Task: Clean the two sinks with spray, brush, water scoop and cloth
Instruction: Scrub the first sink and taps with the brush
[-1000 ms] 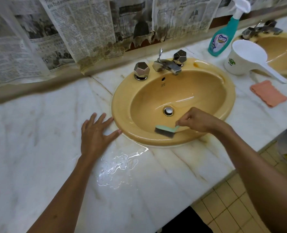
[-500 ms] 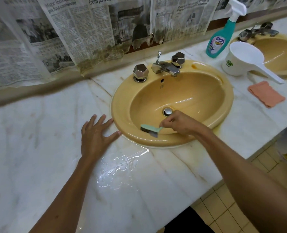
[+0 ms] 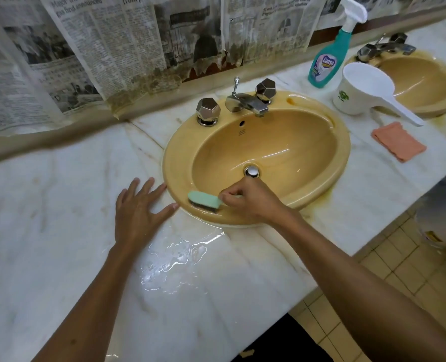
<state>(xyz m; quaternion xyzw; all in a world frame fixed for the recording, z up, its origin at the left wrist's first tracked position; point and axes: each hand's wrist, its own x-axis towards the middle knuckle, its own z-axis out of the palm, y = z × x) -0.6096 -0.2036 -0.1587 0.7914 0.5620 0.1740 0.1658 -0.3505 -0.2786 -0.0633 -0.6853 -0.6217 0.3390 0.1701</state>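
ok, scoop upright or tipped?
Upright. The scoop stands on its base on the counter, mouth up, handle sticking out to the right.

Marble counter (image 3: 59,205) — puddle (image 3: 174,259), cloth (image 3: 398,141), scoop (image 3: 360,87), spray bottle (image 3: 326,61)

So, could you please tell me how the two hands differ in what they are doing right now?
The left hand lies flat on the marble counter with fingers spread, holding nothing; the right hand is curled round the green brush. The left hand sits beside the near sink, its fingertips at the rim's edge; the right hand reaches over the rim, pressing the bristles onto it. Both are bare and close to the sink's front left.
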